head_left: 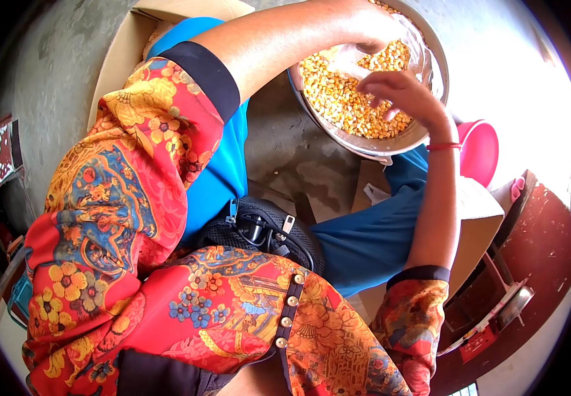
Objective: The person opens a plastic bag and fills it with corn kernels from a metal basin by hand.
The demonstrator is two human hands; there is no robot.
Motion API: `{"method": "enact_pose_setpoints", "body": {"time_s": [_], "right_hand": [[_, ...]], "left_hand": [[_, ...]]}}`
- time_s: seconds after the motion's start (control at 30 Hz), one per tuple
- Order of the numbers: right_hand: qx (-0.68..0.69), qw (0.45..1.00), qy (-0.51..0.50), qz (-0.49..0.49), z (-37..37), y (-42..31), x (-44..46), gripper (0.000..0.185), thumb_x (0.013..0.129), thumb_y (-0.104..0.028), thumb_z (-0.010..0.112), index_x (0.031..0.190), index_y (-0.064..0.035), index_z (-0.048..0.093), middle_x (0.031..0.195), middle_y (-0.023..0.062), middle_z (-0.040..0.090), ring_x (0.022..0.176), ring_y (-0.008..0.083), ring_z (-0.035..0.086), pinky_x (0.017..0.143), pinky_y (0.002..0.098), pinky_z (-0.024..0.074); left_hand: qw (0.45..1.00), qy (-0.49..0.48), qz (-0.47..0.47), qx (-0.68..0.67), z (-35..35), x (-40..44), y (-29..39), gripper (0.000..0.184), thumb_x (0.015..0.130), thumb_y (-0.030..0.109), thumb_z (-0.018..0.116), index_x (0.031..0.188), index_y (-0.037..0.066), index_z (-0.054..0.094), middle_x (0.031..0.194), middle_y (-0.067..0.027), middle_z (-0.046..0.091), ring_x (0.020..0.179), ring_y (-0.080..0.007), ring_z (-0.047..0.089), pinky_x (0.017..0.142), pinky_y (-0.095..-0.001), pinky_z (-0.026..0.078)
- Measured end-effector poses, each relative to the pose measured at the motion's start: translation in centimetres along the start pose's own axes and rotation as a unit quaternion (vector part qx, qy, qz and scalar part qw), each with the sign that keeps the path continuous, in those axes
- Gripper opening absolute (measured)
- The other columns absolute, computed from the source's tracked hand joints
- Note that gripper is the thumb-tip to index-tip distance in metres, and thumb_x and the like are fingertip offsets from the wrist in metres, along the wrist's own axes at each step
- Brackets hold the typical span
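right hand [409, 98], fingers spread, hovers over corn kernels [335, 99] (left hand [372, 28] fingers: can't tell).

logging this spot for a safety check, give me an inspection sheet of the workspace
Surface: grey floor with darker patches
Job's things: corn kernels in a wide pail, clear plastic over part of them
Clutter: pink tub by the right wrist; cardboard at left and right
Hands: left hand at the plastic, grip unclear; right hand over the corn, fingers loosely bent, nothing seen held
Cables: dark cord looped on the black pouch
Surroundings: worn red furniture at right
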State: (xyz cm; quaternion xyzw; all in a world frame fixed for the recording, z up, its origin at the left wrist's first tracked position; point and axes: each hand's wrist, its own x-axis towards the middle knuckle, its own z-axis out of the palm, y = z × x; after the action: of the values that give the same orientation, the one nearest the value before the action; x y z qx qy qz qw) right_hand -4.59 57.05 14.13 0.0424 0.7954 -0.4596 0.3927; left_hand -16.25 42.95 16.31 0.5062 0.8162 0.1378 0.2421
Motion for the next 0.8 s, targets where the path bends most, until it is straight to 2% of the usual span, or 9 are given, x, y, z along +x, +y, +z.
{"method": "enact_pose_setpoints", "body": {"time_s": [0.1, 0.13, 0.17, 0.27, 0.37, 0.43, 0.47, 0.6, 0.8], "right_hand": [[-0.159, 0.986, -0.028, 0.048, 3.2, 1.4, 2.1, 0.030, 0.086, -0.024, 0.054, 0.112, -0.0111, 0.058, 0.102, 0.0082, 0.061, 0.081, 0.0183, 0.061, 0.067, 0.0298, 0.0523], [-0.324, 0.933, 0.062, -0.143, 4.5, 5.7, 3.8, 0.038, 0.083, -0.022, 0.057, 0.120, -0.0141, 0.052, 0.111, 0.0145, 0.057, 0.096, 0.0309, 0.057, 0.084, 0.0375, 0.0462], [-0.297, 0.949, 0.058, -0.093, 5.3, 5.0, 3.6, 0.045, 0.080, -0.018, 0.057, 0.124, -0.0146, 0.047, 0.117, 0.0181, 0.052, 0.106, 0.0361, 0.050, 0.093, 0.0409, 0.0375], [-0.313, 0.949, 0.033, -0.035, 6.5, 5.4, 4.4, 0.047, 0.079, -0.018, 0.056, 0.125, -0.0142, 0.046, 0.122, 0.0172, 0.048, 0.107, 0.0327, 0.050, 0.090, 0.0416, 0.0387], [-0.325, 0.945, 0.000, -0.016, 7.1, 5.1, 4.6, 0.043, 0.079, -0.018, 0.056, 0.120, -0.0118, 0.049, 0.109, 0.0180, 0.056, 0.101, 0.0332, 0.053, 0.086, 0.0428, 0.0406], [-0.272, 0.958, -0.086, 0.022, 7.5, 4.6, 5.1, 0.036, 0.079, -0.018, 0.055, 0.113, -0.0092, 0.054, 0.093, 0.0197, 0.060, 0.083, 0.0352, 0.059, 0.077, 0.0436, 0.0452], [-0.225, 0.971, -0.079, 0.017, 7.2, 4.6, 4.8, 0.029, 0.078, -0.017, 0.056, 0.105, -0.0060, 0.057, 0.077, 0.0171, 0.062, 0.063, 0.0307, 0.061, 0.062, 0.0402, 0.0495], [-0.087, 0.984, -0.134, 0.081, 5.5, 5.4, 4.6, 0.022, 0.080, -0.018, 0.058, 0.097, -0.0036, 0.059, 0.069, 0.0066, 0.060, 0.056, 0.0140, 0.059, 0.049, 0.0271, 0.0484], [-0.023, 0.986, -0.144, 0.076, 3.2, 1.7, 2.4, 0.022, 0.082, -0.026, 0.062, 0.092, -0.0065, 0.060, 0.064, 0.0005, 0.056, 0.053, 0.0072, 0.054, 0.047, 0.0220, 0.0442]], "left_hand": [[1.000, -0.008, 0.006, 0.016, 0.2, 0.6, -0.2, 0.015, 0.073, 0.010, 0.055, 0.082, 0.001, 0.064, 0.078, -0.0193, 0.064, 0.074, -0.0308, 0.063, 0.062, -0.0418, 0.049], [1.000, -0.007, 0.009, 0.013, 0.3, 0.6, -0.2, 0.016, 0.073, 0.010, 0.055, 0.082, 0.001, 0.064, 0.079, -0.0193, 0.064, 0.074, -0.0308, 0.063, 0.062, -0.0417, 0.049], [1.000, -0.005, 0.012, 0.013, 0.4, 0.6, -0.2, 0.016, 0.074, 0.011, 0.054, 0.083, 0.001, 0.064, 0.079, -0.0193, 0.064, 0.074, -0.0307, 0.063, 0.062, -0.0417, 0.049], [1.000, -0.003, 0.015, 0.007, 0.5, 0.6, -0.4, 0.018, 0.075, 0.012, 0.053, 0.084, 0.000, 0.063, 0.079, -0.0193, 0.064, 0.074, -0.0307, 0.063, 0.062, -0.0414, 0.049], [1.000, 0.001, 0.022, 0.002, 0.7, 0.7, -0.6, 0.019, 0.077, 0.013, 0.051, 0.086, 0.000, 0.063, 0.079, -0.0193, 0.064, 0.074, -0.0306, 0.063, 0.062, -0.0412, 0.049], [1.000, 0.006, 0.025, -0.002, 0.7, 0.8, -0.8, 0.020, 0.078, 0.014, 0.050, 0.087, 0.000, 0.063, 0.079, -0.0193, 0.064, 0.074, -0.0306, 0.063, 0.062, -0.0410, 0.049], [1.000, 0.009, 0.027, -0.006, 0.7, 0.9, -0.8, 0.021, 0.078, 0.014, 0.050, 0.087, 0.000, 0.063, 0.079, -0.0193, 0.064, 0.074, -0.0306, 0.063, 0.062, -0.0410, 0.049], [0.999, 0.012, 0.026, -0.036, 0.8, 0.9, -0.9, 0.024, 0.080, 0.016, 0.047, 0.087, 0.000, 0.063, 0.079, -0.0193, 0.064, 0.074, -0.0301, 0.063, 0.062, -0.0409, 0.048], [0.999, -0.019, -0.009, -0.040, 0.3, 0.8, -0.4, 0.024, 0.080, 0.017, 0.045, 0.084, 0.000, 0.062, 0.078, -0.0185, 0.064, 0.072, -0.0293, 0.063, 0.062, -0.0407, 0.048]]}}
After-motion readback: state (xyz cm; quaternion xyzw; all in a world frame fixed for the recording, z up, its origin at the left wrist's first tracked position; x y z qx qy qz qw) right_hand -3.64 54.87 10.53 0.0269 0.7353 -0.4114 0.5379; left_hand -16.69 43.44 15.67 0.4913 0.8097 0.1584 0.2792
